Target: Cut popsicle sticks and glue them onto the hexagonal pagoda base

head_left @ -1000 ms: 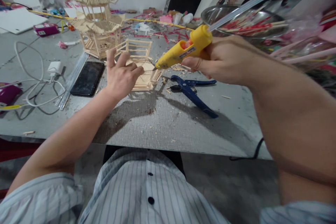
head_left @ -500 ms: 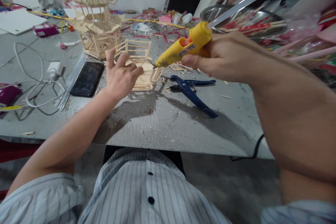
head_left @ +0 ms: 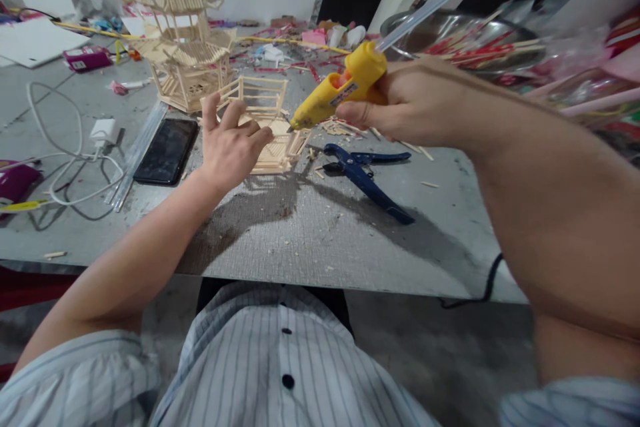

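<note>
Edged the yellow glue gun (head_left: 325, 100) slightly left since the earlier frame, clasped in the right hand (head_left: 407, 103).
Holds the left hand (head_left: 233, 150), bent-fingered, over the stick base (head_left: 277, 155) on the grey table (head_left: 320, 247), just beside the nozzle (head_left: 291, 129); cannot tell if pinching anything. Could burn 1 fingertip by sliding the nozzle further left.
</note>
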The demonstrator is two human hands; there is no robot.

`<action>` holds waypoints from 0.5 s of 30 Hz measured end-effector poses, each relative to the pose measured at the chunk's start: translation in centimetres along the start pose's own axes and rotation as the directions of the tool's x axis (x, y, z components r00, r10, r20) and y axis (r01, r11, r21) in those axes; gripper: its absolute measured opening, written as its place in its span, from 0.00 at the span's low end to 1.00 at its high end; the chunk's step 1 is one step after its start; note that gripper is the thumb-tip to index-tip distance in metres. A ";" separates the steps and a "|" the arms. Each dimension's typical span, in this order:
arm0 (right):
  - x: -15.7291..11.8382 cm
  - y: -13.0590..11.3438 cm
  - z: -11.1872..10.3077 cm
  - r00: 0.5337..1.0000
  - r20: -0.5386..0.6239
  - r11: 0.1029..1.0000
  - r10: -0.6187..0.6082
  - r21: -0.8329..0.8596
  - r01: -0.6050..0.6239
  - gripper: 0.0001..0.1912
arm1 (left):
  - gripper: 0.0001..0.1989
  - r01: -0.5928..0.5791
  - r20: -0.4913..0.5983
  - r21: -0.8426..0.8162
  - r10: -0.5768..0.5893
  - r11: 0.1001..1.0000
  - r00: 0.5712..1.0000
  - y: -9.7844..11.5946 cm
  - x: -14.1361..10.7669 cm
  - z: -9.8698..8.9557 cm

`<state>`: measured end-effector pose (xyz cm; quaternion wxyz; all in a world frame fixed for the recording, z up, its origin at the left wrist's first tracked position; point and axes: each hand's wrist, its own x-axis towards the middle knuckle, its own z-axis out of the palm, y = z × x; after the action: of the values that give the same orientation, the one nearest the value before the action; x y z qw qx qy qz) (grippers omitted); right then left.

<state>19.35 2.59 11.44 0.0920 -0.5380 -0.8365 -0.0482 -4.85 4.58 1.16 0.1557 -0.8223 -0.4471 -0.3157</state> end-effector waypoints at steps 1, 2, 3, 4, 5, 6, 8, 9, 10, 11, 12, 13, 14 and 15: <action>0.0 0.1 0.0 1.000 0.003 1.000 0.001 0.000 -0.001 0.27 | 0.18 0.004 0.009 0.018 -0.004 1.000 1.000 0.1 0.0 -0.1; 0.0 0.2 0.0 1.000 -0.005 1.000 -0.012 0.012 0.012 0.28 | 0.19 0.008 0.014 0.029 -0.009 1.000 1.000 0.2 0.0 -0.1; 0.0 0.3 0.1 0.999 -0.021 0.999 -0.035 0.034 0.036 0.29 | 0.19 0.011 0.014 0.032 -0.012 0.999 1.000 0.2 0.0 -0.2; -0.1 0.5 0.1 0.997 -0.043 0.996 -0.060 0.059 0.062 0.30 | 0.19 0.013 0.012 0.030 -0.013 0.999 1.000 0.2 0.0 -0.2; -0.2 0.7 0.1 0.995 -0.066 0.993 -0.078 0.084 0.083 0.30 | 0.19 0.012 0.008 0.026 -0.012 1.000 1.000 0.2 0.0 -0.2; -0.3 0.8 0.1 0.993 -0.079 0.990 -0.085 0.103 0.093 0.30 | 0.20 0.008 0.003 0.022 -0.008 1.000 1.000 0.2 0.0 -0.1; -0.5 0.9 0.0 0.995 -0.086 0.991 -0.057 0.117 0.067 0.28 | 0.20 -0.006 -0.015 0.013 0.006 1.000 1.000 0.1 0.0 -0.1; -0.6 0.9 -0.1 0.996 -0.079 0.992 -0.035 0.114 0.044 0.27 | 0.20 -0.015 -0.024 0.008 0.015 1.000 1.000 0.1 0.0 -0.1; -0.8 0.8 -0.2 0.997 -0.069 0.993 -0.018 0.111 0.026 0.26 | 0.21 -0.021 -0.031 0.002 0.021 1.000 0.999 0.0 0.0 -0.1; -0.8 0.7 -0.3 0.998 -0.059 0.994 -0.011 0.110 0.017 0.25 | 0.20 -0.024 -0.034 -0.005 0.024 1.000 0.999 0.0 0.0 -0.1; -0.9 0.6 -0.3 0.999 -0.051 0.993 -0.016 0.112 0.022 0.25 | 0.20 -0.024 -0.036 -0.014 0.024 1.000 0.999 0.0 0.0 0.0; -1.0 0.5 -0.2 0.998 -0.049 0.992 -0.031 0.119 0.037 0.25 | 0.19 -0.021 -0.033 -0.021 0.021 1.000 0.999 0.0 0.0 0.0; -1.0 0.5 -0.2 0.997 -0.053 0.990 -0.053 0.129 0.059 0.25 | 0.18 -0.017 -0.027 -0.027 0.016 0.999 1.000 0.0 0.0 0.0; -1.1 0.5 0.0 0.995 -0.066 0.987 -0.075 0.139 0.083 0.27 | 0.18 -0.013 -0.024 -0.035 0.012 0.999 1.000 -0.1 0.0 0.0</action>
<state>20.28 1.86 11.23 0.1535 -0.4947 -0.8554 -0.0085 -4.90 4.60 1.14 0.1486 -0.8239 -0.4344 -0.3324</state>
